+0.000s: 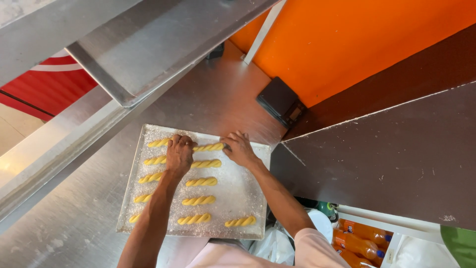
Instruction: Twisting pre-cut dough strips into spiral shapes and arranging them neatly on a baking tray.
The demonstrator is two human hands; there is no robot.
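A floured metal baking tray (250,196) lies on a steel counter and carries several yellow twisted dough sticks in rows. My left hand (179,154) rests fingers down on the far end of the tray, pressing on one end of a twisted dough stick (209,147). My right hand (239,148) touches the other end of that same stick at the tray's far right corner. Another twist (241,222) lies alone at the near right.
A steel shelf (148,49) overhangs the counter at the upper left. A dark small scale-like device (280,100) sits by the orange wall. A brown panel (396,149) stands to the right. Orange drink bottles (359,238) lie at the lower right.
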